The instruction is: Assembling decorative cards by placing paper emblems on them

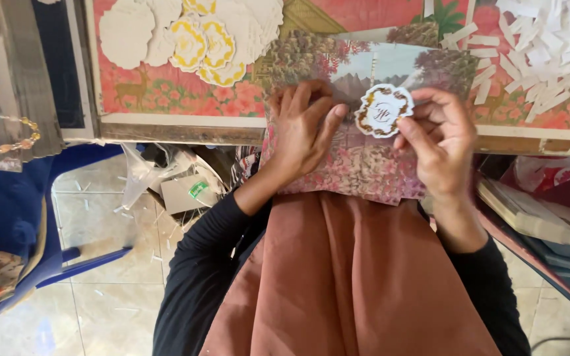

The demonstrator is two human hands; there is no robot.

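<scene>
Two hands are seen over a printed card (357, 165) that lies across the lap and against the table edge (186, 128). The card is pressed flat by the left hand (301, 128), its fingers spread slightly apart. A scalloped white sticker (382, 111) with a gold border is pinched at its right edge by the right hand (440, 142), fingers clamped on it just above the card. More scalloped cutouts (192, 36) are piled on the table, and white paper strips (542, 46) are heaped at the right.
</scene>
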